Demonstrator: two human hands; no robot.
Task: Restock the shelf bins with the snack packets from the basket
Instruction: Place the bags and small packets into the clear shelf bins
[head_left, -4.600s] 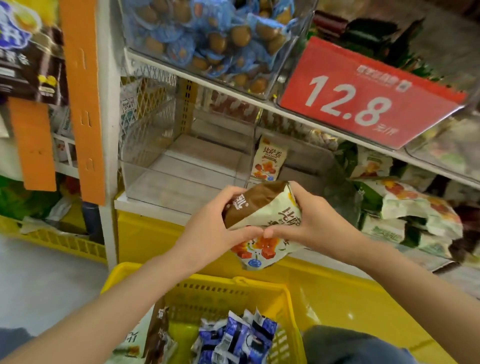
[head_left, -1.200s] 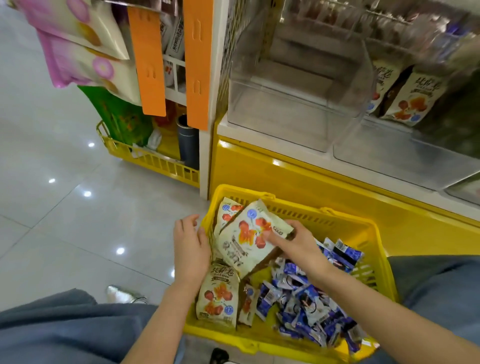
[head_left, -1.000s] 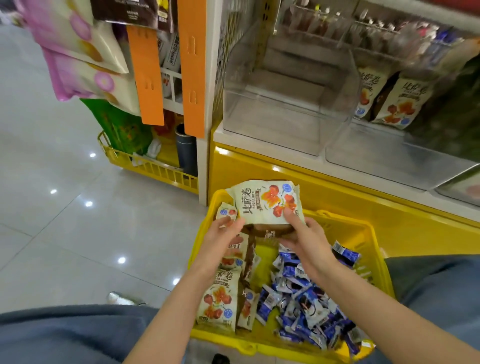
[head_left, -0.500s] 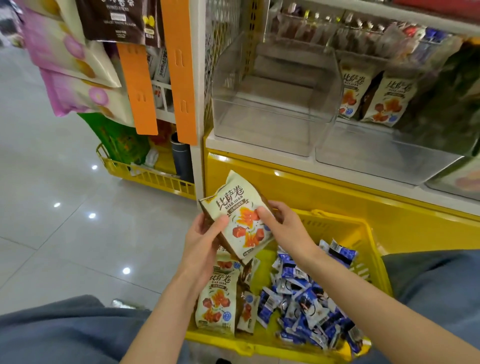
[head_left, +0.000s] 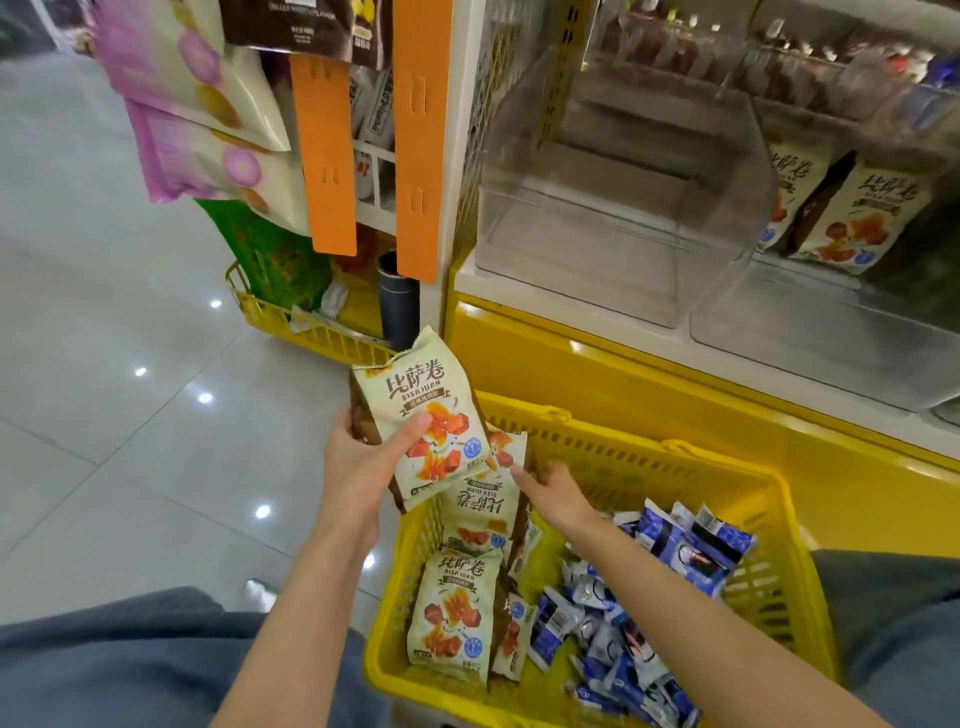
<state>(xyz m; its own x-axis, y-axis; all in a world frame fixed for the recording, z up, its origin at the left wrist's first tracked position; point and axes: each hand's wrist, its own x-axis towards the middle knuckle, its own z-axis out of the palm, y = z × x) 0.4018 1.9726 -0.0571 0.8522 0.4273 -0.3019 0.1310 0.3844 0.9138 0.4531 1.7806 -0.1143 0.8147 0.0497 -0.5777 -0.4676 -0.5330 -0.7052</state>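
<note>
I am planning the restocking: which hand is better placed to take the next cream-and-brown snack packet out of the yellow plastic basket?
Right. The right hand is free inside the yellow plastic basket, fingers at a cream-and-brown snack packet; the left hand grips another packet.

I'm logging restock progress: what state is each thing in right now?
left hand, gripping a snack packet upright, above the basket.
right hand, at the cream packets in the basket; grip unclear.
basket, partly filled; blue packets piled on its right.
left bin, no packets inside.
right bin, two packets standing at the back.
</note>
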